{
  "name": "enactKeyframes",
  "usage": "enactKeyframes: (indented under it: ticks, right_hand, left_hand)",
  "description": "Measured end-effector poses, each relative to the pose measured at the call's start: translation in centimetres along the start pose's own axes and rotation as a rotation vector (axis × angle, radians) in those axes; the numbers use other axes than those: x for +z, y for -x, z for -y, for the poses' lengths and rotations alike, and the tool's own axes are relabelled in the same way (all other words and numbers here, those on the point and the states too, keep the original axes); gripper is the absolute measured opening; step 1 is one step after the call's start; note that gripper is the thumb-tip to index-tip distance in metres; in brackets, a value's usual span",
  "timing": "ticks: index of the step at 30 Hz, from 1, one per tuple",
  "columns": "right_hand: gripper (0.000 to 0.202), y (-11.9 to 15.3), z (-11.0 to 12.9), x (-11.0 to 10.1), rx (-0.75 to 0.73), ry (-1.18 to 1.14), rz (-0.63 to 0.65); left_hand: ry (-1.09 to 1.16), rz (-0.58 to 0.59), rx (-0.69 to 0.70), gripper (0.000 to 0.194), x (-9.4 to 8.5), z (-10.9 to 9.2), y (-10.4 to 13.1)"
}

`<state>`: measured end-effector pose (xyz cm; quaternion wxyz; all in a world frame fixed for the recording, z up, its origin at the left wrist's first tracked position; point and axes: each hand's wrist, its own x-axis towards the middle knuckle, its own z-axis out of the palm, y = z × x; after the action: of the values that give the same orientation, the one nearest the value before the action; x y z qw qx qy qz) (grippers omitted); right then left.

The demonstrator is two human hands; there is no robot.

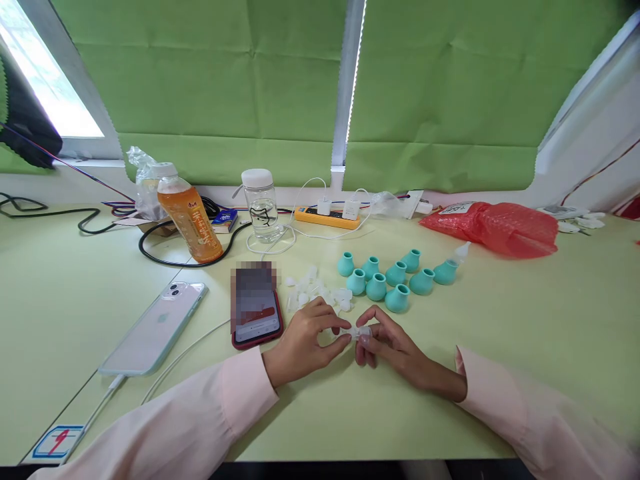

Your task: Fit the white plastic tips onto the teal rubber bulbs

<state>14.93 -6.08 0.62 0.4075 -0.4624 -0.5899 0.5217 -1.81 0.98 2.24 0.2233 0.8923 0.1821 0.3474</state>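
My left hand (307,340) pinches the left end of a small clear plastic nozzle piece (359,331) between thumb and forefinger. At its right end, the thumb and fingers of my right hand (393,347) close around the same piece, hiding part of it. Just beyond my left hand lies a loose pile of small clear and white plastic parts (320,291). Several teal squeeze bulbs (376,288) stand past my right hand, their open necks up. One more teal bulb (444,273), at the right end, is tilted and has a clear nozzle (462,252) in its neck.
Left of the pile lies a red-cased phone (257,327); farther left, a light-cased phone (155,327) is plugged into a white cable. A tea bottle (193,223), a clear water bottle (263,210), an orange power strip (327,219) and a red plastic bag (493,227) line the back.
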Motion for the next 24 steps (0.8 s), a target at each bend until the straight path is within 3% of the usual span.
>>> enactKeyframes:
  ticks: [8,17,24]
  right_hand:
    - [0.02,0.0,-0.3,0.0,0.002,-0.075,0.001]
    - [0.02,-0.4,-0.6,-0.1,0.009,-0.159,0.009]
    - [0.019,-0.4,-1.0,0.4,0.024,-0.259,0.076]
  left_hand:
    - [-0.094,0.0,0.078,0.017,0.0,0.1,0.2]
    - [-0.521,0.0,0.444,0.02,0.3,0.4,0.8]
    - [-0.507,0.011,0.378,0.021,0.6,0.4,0.8]
